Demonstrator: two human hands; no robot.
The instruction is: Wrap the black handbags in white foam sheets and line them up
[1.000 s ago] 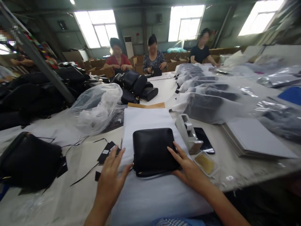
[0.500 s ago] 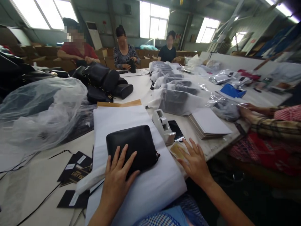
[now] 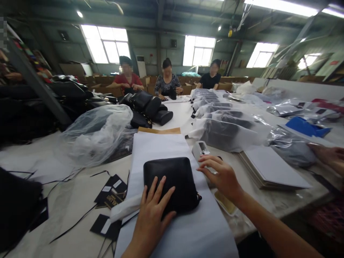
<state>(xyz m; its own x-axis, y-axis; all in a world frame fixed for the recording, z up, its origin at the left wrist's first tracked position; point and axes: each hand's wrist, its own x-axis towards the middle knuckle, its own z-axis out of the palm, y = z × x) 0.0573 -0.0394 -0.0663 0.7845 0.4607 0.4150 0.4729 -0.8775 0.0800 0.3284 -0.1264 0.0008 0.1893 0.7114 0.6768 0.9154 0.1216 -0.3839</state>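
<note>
L hand flat, grip open on blk bag, lower ctr; R hand near tape dispenser, can't tell if grip's open or closed

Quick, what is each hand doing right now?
Left hand: open, fingers spread on the black bag.
Right hand: fingers half curled by the tape dispenser; whether it grips anything cannot be told.
</note>
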